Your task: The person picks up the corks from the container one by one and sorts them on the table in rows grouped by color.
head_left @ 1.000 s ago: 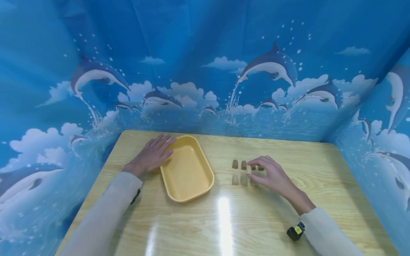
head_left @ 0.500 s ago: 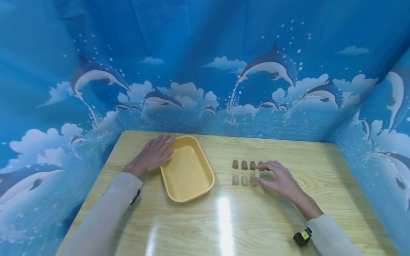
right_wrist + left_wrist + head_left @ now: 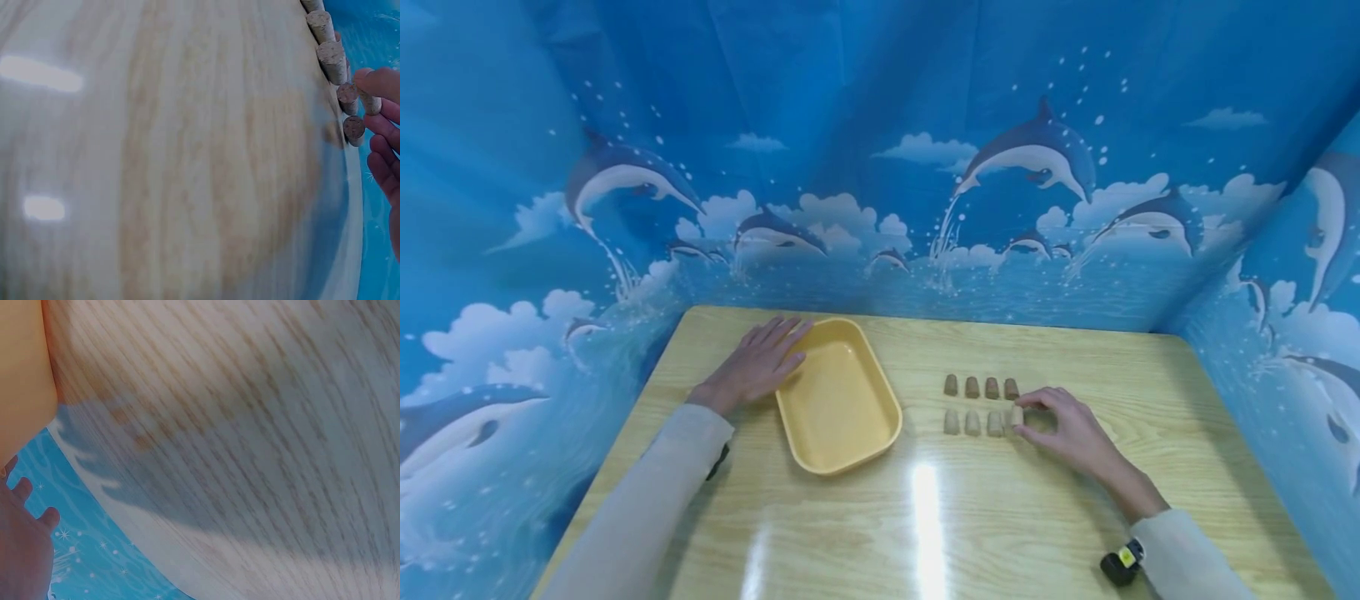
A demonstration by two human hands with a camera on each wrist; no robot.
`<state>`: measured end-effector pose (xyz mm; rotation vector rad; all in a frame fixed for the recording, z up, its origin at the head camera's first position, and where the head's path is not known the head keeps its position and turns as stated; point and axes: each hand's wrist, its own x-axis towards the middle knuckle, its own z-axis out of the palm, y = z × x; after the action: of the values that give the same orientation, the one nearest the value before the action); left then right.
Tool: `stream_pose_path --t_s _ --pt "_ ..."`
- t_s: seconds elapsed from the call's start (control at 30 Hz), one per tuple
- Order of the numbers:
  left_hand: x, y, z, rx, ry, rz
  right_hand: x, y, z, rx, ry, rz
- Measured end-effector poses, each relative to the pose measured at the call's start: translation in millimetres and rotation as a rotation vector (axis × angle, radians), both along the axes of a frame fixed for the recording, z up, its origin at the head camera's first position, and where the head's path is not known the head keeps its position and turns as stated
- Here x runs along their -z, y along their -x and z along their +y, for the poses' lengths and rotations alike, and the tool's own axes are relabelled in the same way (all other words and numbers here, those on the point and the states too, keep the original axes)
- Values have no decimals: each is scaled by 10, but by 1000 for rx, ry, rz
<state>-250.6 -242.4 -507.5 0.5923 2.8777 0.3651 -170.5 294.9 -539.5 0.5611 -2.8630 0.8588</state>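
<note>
My right hand (image 3: pixel 1071 429) pinches a light cork stopper (image 3: pixel 1017 416) between thumb and fingers, at the right end of a row of light corks (image 3: pixel 972 423). Behind that row stands one of darker brown corks (image 3: pixel 992 388). In the right wrist view the held cork (image 3: pixel 371 102) is between the thumb and a finger, close to a dark cork (image 3: pixel 354 127). Far to the left, my left hand (image 3: pixel 752 365) rests with straight fingers over the left rim of a yellow tray (image 3: pixel 891 417), holding nothing. Only part of this hand (image 3: pixel 28 544) shows in the left wrist view.
Everything stands on a light wood-grain table (image 3: pixel 850 533) with rounded corners. A blue dolphin-print sheet (image 3: pixel 865 167) hangs behind the table and at both sides. Glare streaks lie on the tabletop between the tray and the right arm.
My right hand has moved right and slightly toward me with the cork, from above the middle of the rows to the light row's right end. The left hand and tray stay put.
</note>
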Motion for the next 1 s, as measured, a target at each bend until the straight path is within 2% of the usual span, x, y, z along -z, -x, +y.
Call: stream_pose_path --t_s 0.33,1.0 --pt "5 3 16 -8 -2 -6 153 -14 47 -5 -6 -33" --pt "21 16 18 -16 4 2 161 -29 57 -21 -12 -49"
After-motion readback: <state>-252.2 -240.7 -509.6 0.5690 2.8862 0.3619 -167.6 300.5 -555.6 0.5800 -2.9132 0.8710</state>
